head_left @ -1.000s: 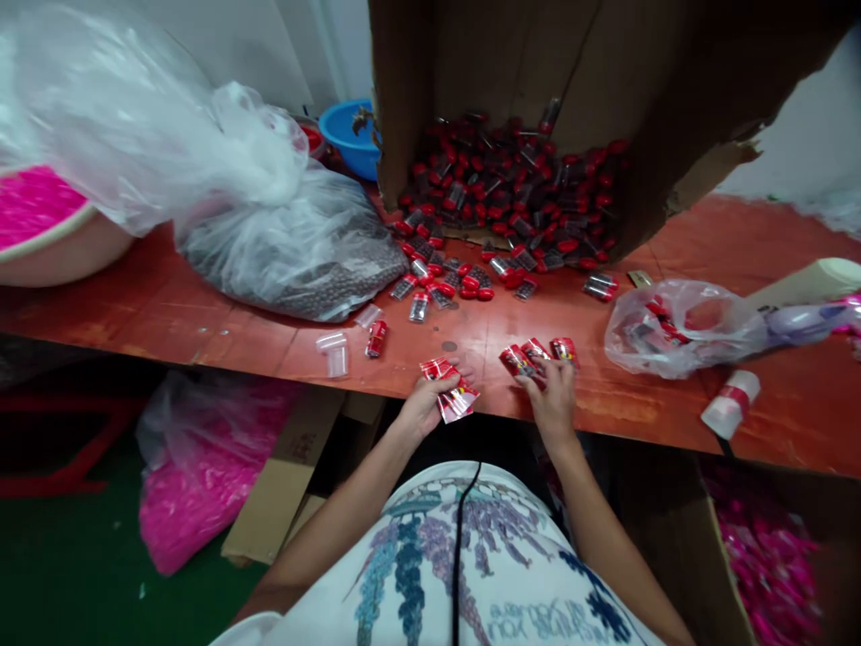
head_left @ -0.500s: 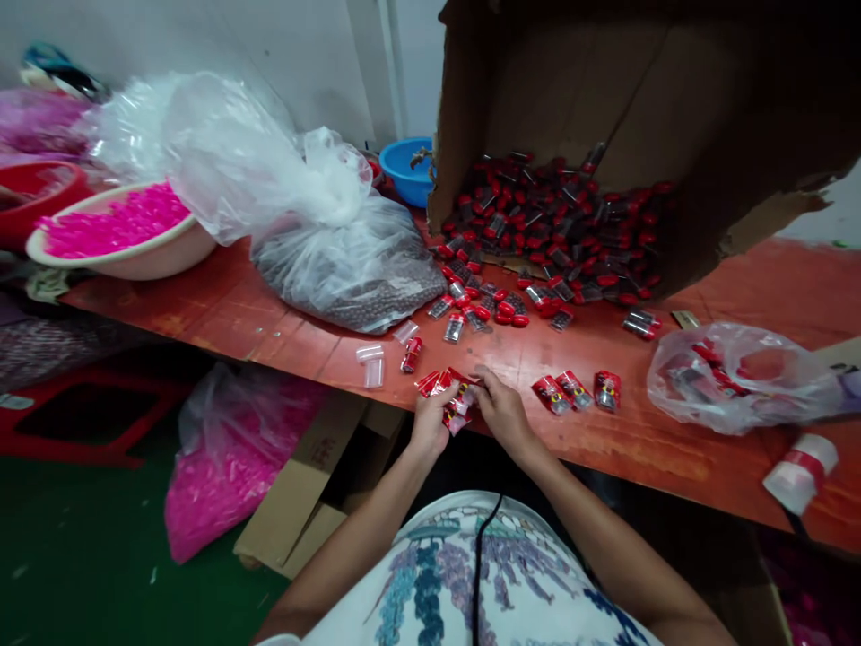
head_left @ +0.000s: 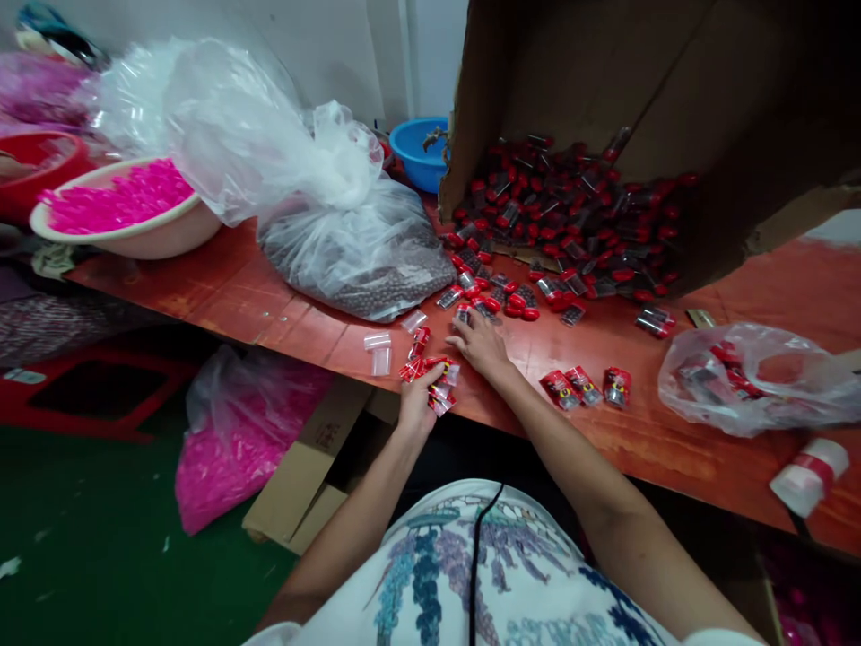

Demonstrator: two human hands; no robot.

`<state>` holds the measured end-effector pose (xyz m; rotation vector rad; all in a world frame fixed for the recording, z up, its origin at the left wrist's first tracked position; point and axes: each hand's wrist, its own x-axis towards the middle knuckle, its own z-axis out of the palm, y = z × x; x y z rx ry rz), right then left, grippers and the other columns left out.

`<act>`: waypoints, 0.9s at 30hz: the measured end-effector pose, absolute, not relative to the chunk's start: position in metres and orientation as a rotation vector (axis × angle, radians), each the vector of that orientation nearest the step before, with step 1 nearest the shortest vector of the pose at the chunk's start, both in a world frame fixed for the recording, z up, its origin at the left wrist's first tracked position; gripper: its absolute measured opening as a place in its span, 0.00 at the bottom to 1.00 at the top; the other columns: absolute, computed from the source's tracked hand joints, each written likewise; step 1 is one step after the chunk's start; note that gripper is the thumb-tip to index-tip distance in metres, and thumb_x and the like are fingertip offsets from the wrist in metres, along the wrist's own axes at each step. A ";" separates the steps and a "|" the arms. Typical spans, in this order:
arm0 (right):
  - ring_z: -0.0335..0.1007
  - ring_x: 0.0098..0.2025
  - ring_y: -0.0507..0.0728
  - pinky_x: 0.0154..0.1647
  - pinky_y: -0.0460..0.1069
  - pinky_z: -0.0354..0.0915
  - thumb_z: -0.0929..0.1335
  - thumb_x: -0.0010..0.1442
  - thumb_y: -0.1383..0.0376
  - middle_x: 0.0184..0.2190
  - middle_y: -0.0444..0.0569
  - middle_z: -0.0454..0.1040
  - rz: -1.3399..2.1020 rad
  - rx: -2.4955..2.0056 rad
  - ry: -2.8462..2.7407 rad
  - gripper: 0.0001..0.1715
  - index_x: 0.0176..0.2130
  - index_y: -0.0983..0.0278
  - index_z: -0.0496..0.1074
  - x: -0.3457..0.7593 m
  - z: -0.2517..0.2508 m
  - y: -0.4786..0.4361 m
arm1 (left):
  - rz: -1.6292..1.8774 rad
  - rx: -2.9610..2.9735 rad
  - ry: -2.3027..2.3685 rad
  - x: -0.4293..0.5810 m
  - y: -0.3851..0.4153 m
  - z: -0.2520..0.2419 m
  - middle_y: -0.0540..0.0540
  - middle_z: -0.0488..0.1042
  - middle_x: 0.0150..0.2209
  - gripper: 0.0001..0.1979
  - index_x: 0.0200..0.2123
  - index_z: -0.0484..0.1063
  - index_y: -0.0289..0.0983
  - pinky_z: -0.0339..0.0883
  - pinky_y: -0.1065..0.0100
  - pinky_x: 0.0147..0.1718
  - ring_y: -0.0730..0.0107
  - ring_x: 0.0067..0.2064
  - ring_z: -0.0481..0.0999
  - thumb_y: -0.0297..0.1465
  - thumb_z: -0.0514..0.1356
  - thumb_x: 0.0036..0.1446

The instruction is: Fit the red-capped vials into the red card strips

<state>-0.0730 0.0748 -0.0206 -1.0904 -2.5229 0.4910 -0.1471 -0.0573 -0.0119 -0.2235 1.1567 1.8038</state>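
My left hand (head_left: 417, 404) is closed around a bunch of red printed packets (head_left: 440, 393) with clear parts, above the table's front edge. My right hand (head_left: 482, 345) reaches forward with its thumb apart from the fingers. Its fingertips are at a small clear container with a red cap (head_left: 463, 314), which lies on the table; whether they grip it cannot be seen. Just beyond the left hand lies a red wrapped container (head_left: 418, 342), beside several clear empty tubes (head_left: 381, 361). To the right lie three red packets with containers inside (head_left: 582, 386).
A tipped cardboard box (head_left: 464, 117) spills many red-capped containers (head_left: 571, 215). Left of it sit a tied plastic bag of dark beads (head_left: 363, 269), a blue bowl (head_left: 418, 154) and a cream basin of pink pieces (head_left: 195, 220). A clear bag (head_left: 700, 359) and a roll (head_left: 807, 475) lie at right.
My right hand has left the packets and moved forward to the loose red-capped containers. My left hand has shifted slightly left, still holding the packets. The view has tilted a little.
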 end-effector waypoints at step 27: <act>0.67 0.49 0.59 0.52 0.56 0.63 0.65 0.60 0.66 0.48 0.50 0.72 0.882 -1.032 -1.894 0.26 0.57 0.55 0.64 0.070 -0.004 -0.029 | 1.480 -0.148 1.115 -0.083 -0.033 0.008 0.45 0.78 0.26 0.08 0.29 0.74 0.32 0.73 0.67 0.29 0.68 0.25 0.77 0.22 0.67 0.42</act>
